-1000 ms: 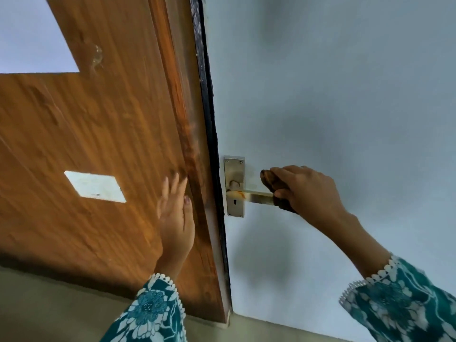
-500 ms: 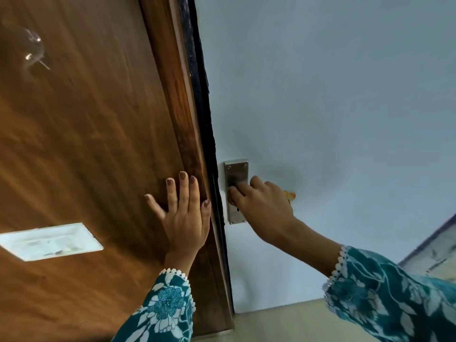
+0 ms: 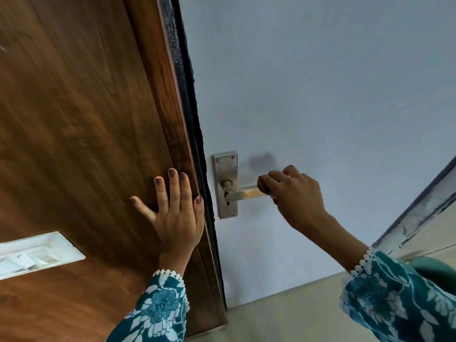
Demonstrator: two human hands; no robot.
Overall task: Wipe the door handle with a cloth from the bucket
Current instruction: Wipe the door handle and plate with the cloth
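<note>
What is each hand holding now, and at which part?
The right hand closes its grip on the outer end of the door handle, with a dark cloth barely showing under the fingers. The left hand holds nothing; it lies flat on the wooden door.

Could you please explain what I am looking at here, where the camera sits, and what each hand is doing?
There is no machine: a person works with bare hands, and the one camera is worn on their head, looking forward and down, so you see their own arms reaching out. The left hand lies flat, fingers spread, on the brown wooden surface beside the door's edge. The right hand is closed around the far end of the metal door handle, which sticks out from a steel plate on the pale door. A little dark cloth seems to show under the fingers, though most is hidden. An orange stain marks the lever. No bucket is in view.
</note>
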